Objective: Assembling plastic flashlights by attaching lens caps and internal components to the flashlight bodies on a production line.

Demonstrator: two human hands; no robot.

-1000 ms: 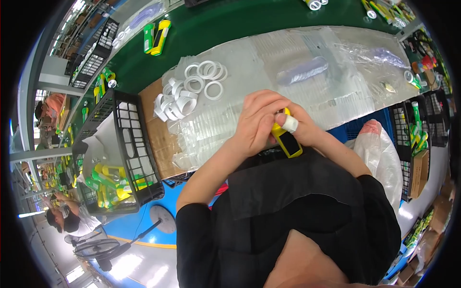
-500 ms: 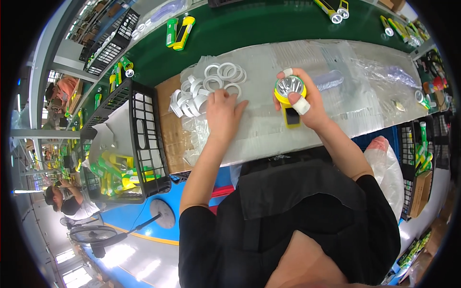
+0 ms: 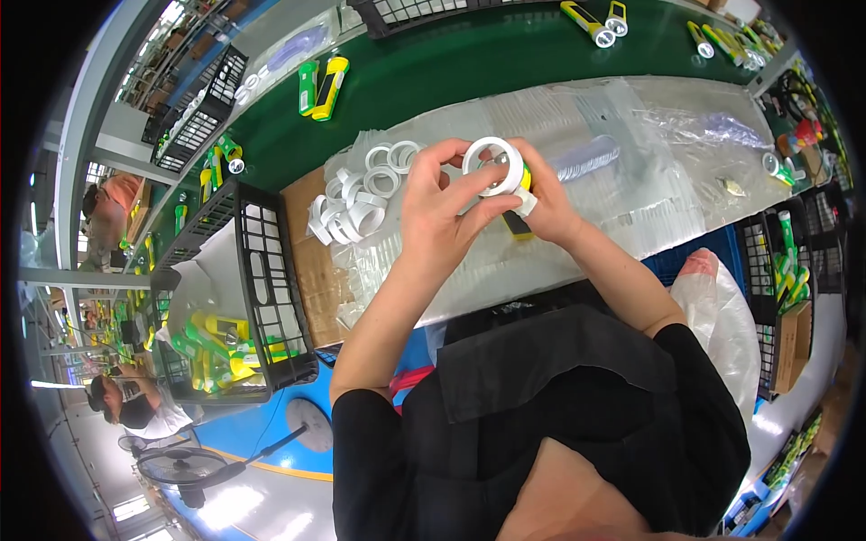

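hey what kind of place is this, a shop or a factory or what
Most likely a factory assembly line. A long green belt carries flashlights of one yellow-and-green kind, black crates hold more of them, and a pile of white rings lies beside the hands. Other people work at stations on the left.

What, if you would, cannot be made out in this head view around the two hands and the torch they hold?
- Yellow torch: body mostly hidden by the right hand.
- White ring: seating on the torch hidden by left hand fingers.
- Black crate contents: too small, warped near the rim.
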